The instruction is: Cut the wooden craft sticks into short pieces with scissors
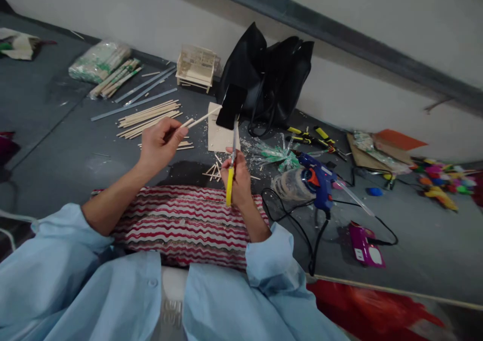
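Note:
My left hand [161, 141] is closed around thin wooden sticks [202, 116], which point up and to the right. In my right hand [240, 177] is a pair of scissors [230, 176] with yellow handles, its blades pointing away from me. Beyond the scissors a black phone [232, 105] leans against a black bag [269, 74]. A pale board [221, 137] strewn with crumbs lies between my hands and the phone. Short cut stick pieces [214, 171] are scattered just left of my right hand. Longer sticks [149, 119] lie in a pile beyond my left hand.
A small wooden bench model [196, 68] stands by the wall. To the right, a blue glue gun [320, 180] rests on a plastic bottle [290, 185], its cord trailing to a purple box [365, 244]. Pliers [313, 136] lie behind. A striped cushion [181, 225] is under my forearms.

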Tool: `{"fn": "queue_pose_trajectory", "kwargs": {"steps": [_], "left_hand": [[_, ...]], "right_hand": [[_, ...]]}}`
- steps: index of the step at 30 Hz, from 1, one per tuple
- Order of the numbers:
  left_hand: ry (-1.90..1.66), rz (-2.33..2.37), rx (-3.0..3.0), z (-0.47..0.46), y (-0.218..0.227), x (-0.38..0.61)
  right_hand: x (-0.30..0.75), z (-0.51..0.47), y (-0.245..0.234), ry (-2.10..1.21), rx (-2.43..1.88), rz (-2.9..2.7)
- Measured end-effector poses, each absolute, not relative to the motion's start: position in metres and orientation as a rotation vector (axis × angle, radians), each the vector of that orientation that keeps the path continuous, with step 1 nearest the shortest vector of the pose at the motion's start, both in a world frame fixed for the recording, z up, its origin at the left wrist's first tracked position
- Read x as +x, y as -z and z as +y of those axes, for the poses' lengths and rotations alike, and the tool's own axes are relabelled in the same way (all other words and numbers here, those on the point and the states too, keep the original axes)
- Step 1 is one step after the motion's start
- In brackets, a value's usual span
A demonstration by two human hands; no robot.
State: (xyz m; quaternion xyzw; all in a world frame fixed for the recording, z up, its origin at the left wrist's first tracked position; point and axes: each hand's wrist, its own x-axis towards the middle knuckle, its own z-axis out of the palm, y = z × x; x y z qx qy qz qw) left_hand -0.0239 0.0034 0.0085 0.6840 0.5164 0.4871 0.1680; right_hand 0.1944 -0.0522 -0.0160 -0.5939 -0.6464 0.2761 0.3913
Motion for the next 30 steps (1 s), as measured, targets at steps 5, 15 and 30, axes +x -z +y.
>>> {"fn": "queue_pose_trajectory", "kwargs": {"steps": [5,15,30], "left_hand": [[-1.099,1.329,2.294,0.000,0.002,-0.017],[-0.777,1.132,2.585,-0.004,0.012,-0.011],[-0.851,1.176,2.112,-0.001,0.005,-0.010]], "right_hand": [[0.193,-0.047,0.025,-0.706,-1.375,-1.301],[0.193,-0.050,0.015,-0.457,-1.503,-1.481],[0.198,-0.047,0.019,-0.244,-1.500,-1.512]]}}
